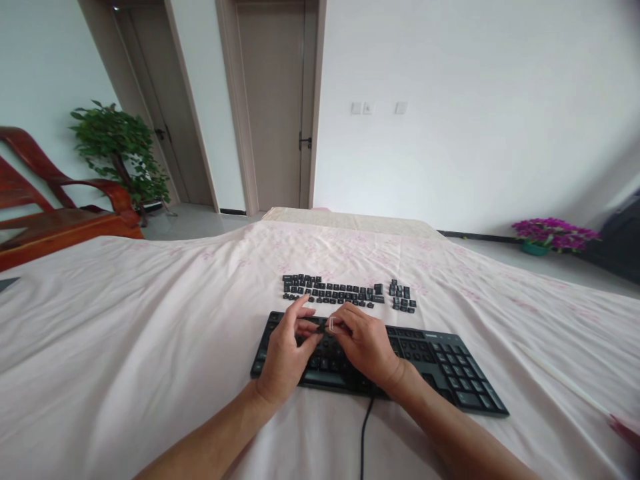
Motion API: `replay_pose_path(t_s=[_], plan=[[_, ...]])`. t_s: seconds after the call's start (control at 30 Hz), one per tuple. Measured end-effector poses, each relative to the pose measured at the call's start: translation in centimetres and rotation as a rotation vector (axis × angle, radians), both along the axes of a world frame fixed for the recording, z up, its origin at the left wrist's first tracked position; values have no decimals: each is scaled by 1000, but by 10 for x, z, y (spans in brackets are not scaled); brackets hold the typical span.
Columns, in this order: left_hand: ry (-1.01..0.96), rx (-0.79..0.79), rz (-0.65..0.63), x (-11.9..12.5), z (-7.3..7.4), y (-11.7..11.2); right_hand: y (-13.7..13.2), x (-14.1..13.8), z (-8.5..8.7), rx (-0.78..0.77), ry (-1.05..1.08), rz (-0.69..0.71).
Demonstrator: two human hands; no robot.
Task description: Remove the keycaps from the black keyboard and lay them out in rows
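Both of my hands meet over the left half of a black keyboard [463,367] that lies on a pale pink cloth. A small black keycap [321,327] is pinched between the thumb and fingers of my left hand [284,350]. Closed beside it, my right hand [367,340] grips a small white or silvery wire keycap puller [331,324], its loop close to the keycap. Many keys on the left and middle of the keyboard are off, while the number pad keys [463,377] are in place. My hands hide part of the keyboard.
Loose keycaps [345,293] lie in rows beyond the keyboard, with a smaller group [403,297] to their right. A black cable [367,427] runs toward me across the cloth [175,347]. A wooden chair [65,200] and a plant [117,147] stand at left.
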State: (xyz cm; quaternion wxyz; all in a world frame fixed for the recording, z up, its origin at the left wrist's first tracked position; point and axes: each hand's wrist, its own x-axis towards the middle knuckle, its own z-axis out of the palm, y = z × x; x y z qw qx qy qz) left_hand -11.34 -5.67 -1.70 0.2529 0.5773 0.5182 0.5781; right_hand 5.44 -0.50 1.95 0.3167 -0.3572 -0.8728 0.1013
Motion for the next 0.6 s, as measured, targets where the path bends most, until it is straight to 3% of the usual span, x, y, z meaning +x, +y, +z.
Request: replay_pose_path(t_s=[0.1, 0.27, 0.43, 0.6], plan=[[52, -47, 24, -1, 0, 1, 21, 2, 12, -48, -43, -129], [233, -88, 27, -2, -1, 1, 83, -2, 25, -162, -215, -289], [319, -117, -13, -1, -1, -1, 138, -15, 15, -303, -324, -402], [368, -121, -43, -1, 3, 0, 166, -29, 2, -341, -352, -394]])
